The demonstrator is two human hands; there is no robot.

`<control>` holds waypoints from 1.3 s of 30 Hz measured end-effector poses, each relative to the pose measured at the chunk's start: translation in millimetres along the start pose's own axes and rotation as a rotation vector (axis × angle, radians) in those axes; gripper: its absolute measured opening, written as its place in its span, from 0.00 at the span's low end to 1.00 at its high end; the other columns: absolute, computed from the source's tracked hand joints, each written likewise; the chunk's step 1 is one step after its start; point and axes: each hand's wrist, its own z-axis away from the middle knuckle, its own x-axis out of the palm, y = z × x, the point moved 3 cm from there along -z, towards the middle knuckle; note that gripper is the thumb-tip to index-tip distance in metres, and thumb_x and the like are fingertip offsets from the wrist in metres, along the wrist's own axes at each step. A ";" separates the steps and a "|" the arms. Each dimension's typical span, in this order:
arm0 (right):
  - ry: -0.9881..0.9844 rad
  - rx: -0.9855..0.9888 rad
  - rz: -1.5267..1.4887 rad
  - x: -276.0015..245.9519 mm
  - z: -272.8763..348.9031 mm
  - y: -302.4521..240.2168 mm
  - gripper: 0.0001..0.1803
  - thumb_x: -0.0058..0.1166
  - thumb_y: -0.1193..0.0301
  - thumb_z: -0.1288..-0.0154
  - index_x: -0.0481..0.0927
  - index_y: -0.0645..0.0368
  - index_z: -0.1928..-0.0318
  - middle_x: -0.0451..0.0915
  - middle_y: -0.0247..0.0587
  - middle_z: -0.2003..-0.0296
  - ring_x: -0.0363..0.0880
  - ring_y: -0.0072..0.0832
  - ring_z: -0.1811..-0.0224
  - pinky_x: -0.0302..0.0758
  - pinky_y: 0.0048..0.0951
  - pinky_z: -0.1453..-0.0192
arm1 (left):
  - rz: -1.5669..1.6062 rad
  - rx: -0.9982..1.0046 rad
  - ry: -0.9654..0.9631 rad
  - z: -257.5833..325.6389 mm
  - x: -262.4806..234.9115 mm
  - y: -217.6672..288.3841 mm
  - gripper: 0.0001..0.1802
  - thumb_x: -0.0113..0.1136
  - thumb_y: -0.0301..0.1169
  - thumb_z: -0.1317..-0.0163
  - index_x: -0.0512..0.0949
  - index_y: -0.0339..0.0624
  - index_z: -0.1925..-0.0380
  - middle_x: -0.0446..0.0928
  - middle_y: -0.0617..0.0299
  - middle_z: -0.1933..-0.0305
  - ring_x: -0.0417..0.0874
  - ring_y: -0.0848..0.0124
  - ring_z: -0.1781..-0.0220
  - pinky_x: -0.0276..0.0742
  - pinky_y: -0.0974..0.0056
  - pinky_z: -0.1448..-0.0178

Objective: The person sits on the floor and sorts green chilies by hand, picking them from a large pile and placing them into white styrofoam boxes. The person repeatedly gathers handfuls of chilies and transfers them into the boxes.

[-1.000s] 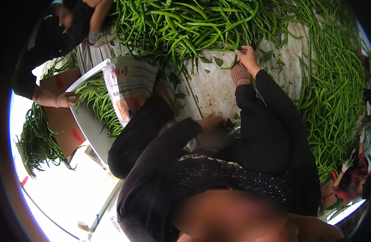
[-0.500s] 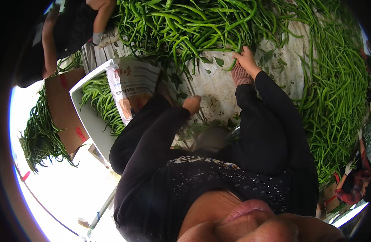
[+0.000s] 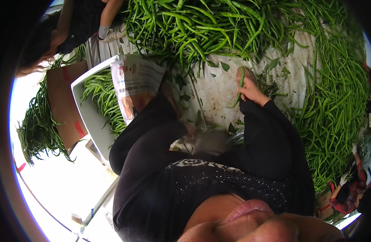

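My right hand [image 3: 253, 92] is closed on a long green chili pepper [image 3: 242, 76], held in front of my right foot in its brown woven-looking footwear [image 3: 246, 72]. The pepper hangs roughly upright, its lower end curving to the left. Low between my knees, my left hand [image 3: 190, 130] is blurred and dark, so its fingers cannot be made out. Ahead of my feet lies a big heap of green chili peppers [image 3: 205, 30]. At my left knee a white box [image 3: 81, 105] holds more peppers [image 3: 100, 92], with a printed newspaper sheet [image 3: 139, 78] draped over its side.
Pale, soiled sheeting [image 3: 217, 86] with loose leaves covers the ground. A long bank of peppers [image 3: 334, 92] runs down the right. Beyond the white box stand a cardboard panel [image 3: 66, 103] and more peppers [image 3: 36, 121]. Other people work at upper left [image 3: 78, 28] and lower right [image 3: 350, 193].
My right hand has drawn back from the heap's edge toward me, bringing a pepper with it. The left hand has dropped lower between my knees. At upper left, another person has leaned lower.
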 end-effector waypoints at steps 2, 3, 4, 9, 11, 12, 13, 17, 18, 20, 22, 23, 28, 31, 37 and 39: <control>-0.236 0.098 0.187 8.7 -7.6 12.1 0.25 0.49 0.75 0.34 0.62 0.66 0.38 0.83 0.45 0.71 0.73 0.21 0.85 0.70 0.24 0.81 | 0.189 -0.213 0.222 13.3 -27.7 -33.5 0.12 0.51 0.27 0.45 0.81 0.35 0.65 0.80 0.46 0.64 0.82 0.52 0.61 0.78 0.50 0.60; -0.194 0.108 0.305 12.0 -6.3 7.5 0.22 0.50 0.74 0.33 0.65 0.67 0.40 0.82 0.44 0.71 0.74 0.21 0.84 0.71 0.24 0.80 | 0.239 -0.233 0.495 9.3 -46.1 -51.3 0.11 0.53 0.30 0.42 0.80 0.33 0.67 0.79 0.46 0.67 0.82 0.51 0.64 0.77 0.50 0.61; -0.150 0.119 0.425 13.6 -4.7 1.8 0.20 0.51 0.72 0.33 0.68 0.68 0.43 0.82 0.43 0.71 0.75 0.21 0.83 0.72 0.23 0.79 | 0.287 -0.247 0.771 8.6 -68.0 -66.6 0.13 0.54 0.33 0.39 0.79 0.32 0.70 0.79 0.45 0.69 0.82 0.51 0.68 0.76 0.49 0.63; 0.638 -0.361 0.227 -57.6 -32.4 -36.0 0.11 0.54 0.67 0.33 0.76 0.61 0.56 0.79 0.39 0.69 0.80 0.25 0.77 0.74 0.28 0.72 | 1.044 0.205 1.196 66.4 -254.3 -7.6 0.11 0.48 0.21 0.44 0.77 0.26 0.64 0.80 0.48 0.65 0.84 0.60 0.70 0.81 0.59 0.63; 0.710 -0.459 0.154 -75.5 -49.4 -73.6 0.19 0.56 0.64 0.34 0.72 0.64 0.49 0.79 0.41 0.61 0.80 0.25 0.73 0.74 0.27 0.72 | 1.087 0.272 1.291 66.0 -286.9 6.2 0.14 0.47 0.18 0.46 0.76 0.27 0.60 0.80 0.50 0.61 0.85 0.63 0.67 0.81 0.63 0.61; 0.739 -0.479 0.037 -83.8 -59.9 -90.4 0.23 0.58 0.63 0.35 0.70 0.66 0.47 0.79 0.40 0.62 0.79 0.23 0.72 0.74 0.26 0.73 | 1.107 0.284 1.340 60.9 -300.0 11.9 0.15 0.47 0.18 0.47 0.74 0.27 0.58 0.79 0.50 0.59 0.85 0.64 0.66 0.81 0.63 0.60; 0.746 -0.482 0.044 -95.2 -69.2 -102.9 0.22 0.59 0.62 0.36 0.71 0.65 0.49 0.79 0.39 0.63 0.79 0.22 0.74 0.74 0.25 0.74 | 1.105 0.261 1.336 55.0 -311.5 17.8 0.17 0.47 0.17 0.47 0.74 0.28 0.56 0.79 0.51 0.57 0.85 0.65 0.66 0.80 0.65 0.60; 0.715 -0.476 0.013 -106.3 -83.6 -126.3 0.12 0.55 0.67 0.34 0.73 0.62 0.57 0.80 0.37 0.68 0.77 0.20 0.78 0.72 0.23 0.77 | 1.108 0.219 1.381 38.5 -319.9 27.5 0.17 0.52 0.20 0.47 0.76 0.32 0.55 0.81 0.51 0.58 0.84 0.64 0.66 0.79 0.62 0.59; 0.704 -0.546 -0.028 -102.4 -78.6 -126.0 0.11 0.54 0.67 0.34 0.73 0.62 0.58 0.81 0.37 0.68 0.77 0.20 0.78 0.72 0.22 0.77 | 1.096 0.189 1.463 39.2 -319.0 23.3 0.16 0.52 0.20 0.46 0.75 0.33 0.55 0.81 0.52 0.58 0.84 0.65 0.65 0.79 0.62 0.59; 0.689 -0.636 -0.055 -87.3 -59.7 -120.9 0.07 0.50 0.69 0.31 0.74 0.61 0.60 0.81 0.37 0.67 0.76 0.18 0.78 0.72 0.20 0.77 | 1.067 0.135 1.629 42.8 -315.7 13.3 0.16 0.53 0.21 0.45 0.75 0.34 0.55 0.81 0.52 0.58 0.84 0.65 0.65 0.79 0.62 0.59; 0.619 -0.618 -0.016 -54.3 -27.9 -112.5 0.07 0.52 0.68 0.32 0.76 0.60 0.61 0.81 0.35 0.68 0.75 0.17 0.78 0.71 0.20 0.76 | 1.125 0.041 1.701 52.7 -316.4 2.7 0.16 0.56 0.26 0.43 0.74 0.36 0.53 0.81 0.51 0.58 0.84 0.61 0.64 0.77 0.60 0.58; 0.456 -0.567 0.014 -39.7 -18.3 -101.6 0.08 0.53 0.68 0.33 0.78 0.60 0.59 0.81 0.35 0.69 0.75 0.17 0.77 0.72 0.20 0.75 | 1.055 0.011 1.732 51.1 -322.0 -6.7 0.16 0.58 0.29 0.42 0.74 0.36 0.53 0.81 0.51 0.57 0.84 0.60 0.62 0.77 0.60 0.57; 0.378 -0.515 0.595 -47.2 -2.0 -106.2 0.10 0.59 0.69 0.39 0.78 0.58 0.58 0.79 0.36 0.64 0.77 0.22 0.70 0.75 0.25 0.66 | 1.204 0.183 1.413 50.5 -363.4 -21.4 0.21 0.60 0.37 0.38 0.74 0.25 0.56 0.82 0.50 0.68 0.82 0.67 0.76 0.77 0.66 0.72; 1.068 -0.967 0.927 -90.3 -22.0 -156.0 0.10 0.55 0.70 0.38 0.74 0.57 0.57 0.77 0.42 0.59 0.74 0.39 0.54 0.70 0.39 0.50 | 1.249 0.300 1.327 56.8 -371.0 -15.7 0.15 0.57 0.33 0.36 0.77 0.26 0.65 0.81 0.53 0.76 0.77 0.74 0.84 0.73 0.70 0.80; 0.981 -0.568 1.162 -132.6 -97.6 -198.1 0.18 0.49 0.61 0.33 0.74 0.59 0.49 0.79 0.47 0.56 0.76 0.43 0.53 0.64 0.44 0.40 | 1.141 0.250 1.136 67.6 -329.6 38.3 0.13 0.58 0.32 0.37 0.77 0.29 0.68 0.82 0.55 0.76 0.76 0.76 0.85 0.71 0.71 0.80; 0.913 -0.586 1.137 -118.9 -89.0 -200.2 0.16 0.49 0.62 0.32 0.74 0.59 0.50 0.81 0.46 0.61 0.78 0.43 0.56 0.63 0.46 0.40 | 1.150 0.200 1.078 63.2 -300.5 40.8 0.13 0.59 0.33 0.37 0.76 0.30 0.69 0.82 0.56 0.77 0.75 0.77 0.85 0.70 0.71 0.81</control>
